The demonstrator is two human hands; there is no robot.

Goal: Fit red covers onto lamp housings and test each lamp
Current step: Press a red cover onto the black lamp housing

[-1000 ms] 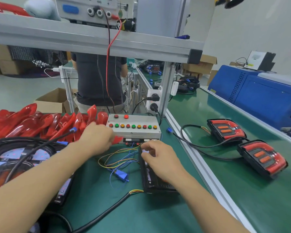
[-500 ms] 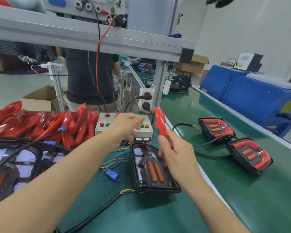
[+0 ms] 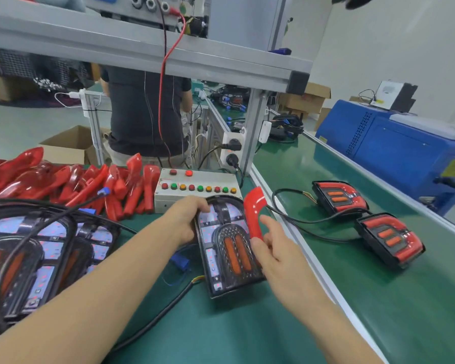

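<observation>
A black lamp housing (image 3: 222, 261) with two orange strips lies on the green mat in front of me, uncovered. My left hand (image 3: 187, 219) grips its upper left edge. My right hand (image 3: 276, 256) holds a curved red cover (image 3: 254, 214) upright along the housing's right side, pinched at its lower end. A heap of loose red covers (image 3: 71, 182) lies at the left. The white test box (image 3: 197, 187) with red, green and yellow buttons stands just behind the housing.
Two covered lamps (image 3: 338, 197) (image 3: 390, 237) with black cables lie on the green conveyor at the right. Several uncovered housings (image 3: 37, 256) are stacked at the left. A person in a dark shirt (image 3: 147, 111) stands behind the aluminium frame (image 3: 251, 132). A blue machine (image 3: 405, 151) stands far right.
My left hand came off the test box and took hold of the housing's upper left edge. My right hand still holds the red cover, now beside the housing's right edge.
</observation>
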